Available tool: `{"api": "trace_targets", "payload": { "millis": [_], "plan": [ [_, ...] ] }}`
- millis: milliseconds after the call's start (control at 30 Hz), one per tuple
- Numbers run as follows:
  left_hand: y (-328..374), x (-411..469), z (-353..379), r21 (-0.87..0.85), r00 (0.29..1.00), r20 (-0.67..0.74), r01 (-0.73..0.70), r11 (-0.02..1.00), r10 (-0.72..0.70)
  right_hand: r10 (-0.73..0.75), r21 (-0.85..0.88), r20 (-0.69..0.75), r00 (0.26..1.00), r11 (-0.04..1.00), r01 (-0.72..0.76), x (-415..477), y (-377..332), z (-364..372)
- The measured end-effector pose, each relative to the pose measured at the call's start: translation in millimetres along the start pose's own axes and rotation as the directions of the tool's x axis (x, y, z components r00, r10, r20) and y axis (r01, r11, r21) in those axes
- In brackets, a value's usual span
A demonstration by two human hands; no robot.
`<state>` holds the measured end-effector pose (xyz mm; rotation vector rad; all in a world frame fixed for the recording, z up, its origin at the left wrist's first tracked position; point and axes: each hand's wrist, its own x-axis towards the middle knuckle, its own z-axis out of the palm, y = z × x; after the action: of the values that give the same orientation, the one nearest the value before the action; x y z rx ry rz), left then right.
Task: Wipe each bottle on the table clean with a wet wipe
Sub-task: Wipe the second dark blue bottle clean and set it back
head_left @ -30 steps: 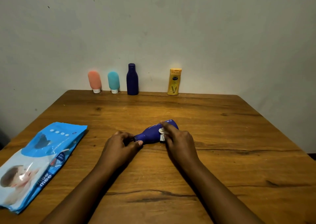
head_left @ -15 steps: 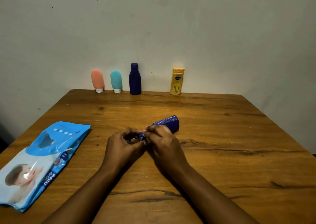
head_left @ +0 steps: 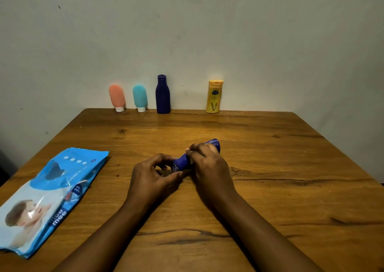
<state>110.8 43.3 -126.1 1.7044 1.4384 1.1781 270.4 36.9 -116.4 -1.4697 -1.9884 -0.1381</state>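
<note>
Right hand (head_left: 207, 163) is gripping the lying blue bottle (head_left: 181, 163); left hand (head_left: 151, 176) is curling at its cap, hold unclear. Wipes pack (head_left: 52, 188) is lying well left on the worktop (head_left: 270, 157).

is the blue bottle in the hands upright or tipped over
Tipped on its side: the blue bottle has its cap end facing the left hand, base pointing away past the gripping right hand.

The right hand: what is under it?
Under the right hand is a blue bottle, held on its side; only its two ends show. Its middle is covered, and any wipe beneath the hand cannot be seen.
</note>
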Motion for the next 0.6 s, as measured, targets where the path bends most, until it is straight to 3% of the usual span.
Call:
{"api": "trace_targets", "payload": {
  "millis": [67, 200, 267, 400, 467, 600],
  "plan": [
    [-1, 1, 0, 0.001, 1.0, -0.001, 0.0, 1.0, 0.0, -0.008, -0.01, -0.001, 1.0, 1.0, 0.008, -1, -5, 0],
    [-3, 1, -1, -0.011, 1.0, 0.013, 0.012, 1.0, -0.012, -0.165, -0.02, 0.04, 0.986, 0.986, 0.165, -9, -18, 6],
    [-3, 2, -1, 0.014, 1.0, -0.002, -0.004, 1.0, 0.004, -0.1, 0.015, 0.004, 0.995, 0.995, 0.1, -4, -3, 7],
    [2, 1, -3, 0.1, 0.999, 0.01, -0.042, 0.994, 0.042, 0.174, 0.147, -0.093, 0.98, 0.976, -0.159, 12, 41, 6],
    [3, 1, -4, 0.11, 0.999, 0.011, -0.048, 0.993, 0.047, 0.206, 0.174, -0.113, 0.972, 0.967, -0.184, 13, 46, 6],
    [0, -1, -3, 0.071, 1.0, 0.004, -0.003, 0.998, 0.003, -0.006, 0.096, -0.053, 0.999, 0.995, 0.011, 3, 20, 11]
  ]
}}
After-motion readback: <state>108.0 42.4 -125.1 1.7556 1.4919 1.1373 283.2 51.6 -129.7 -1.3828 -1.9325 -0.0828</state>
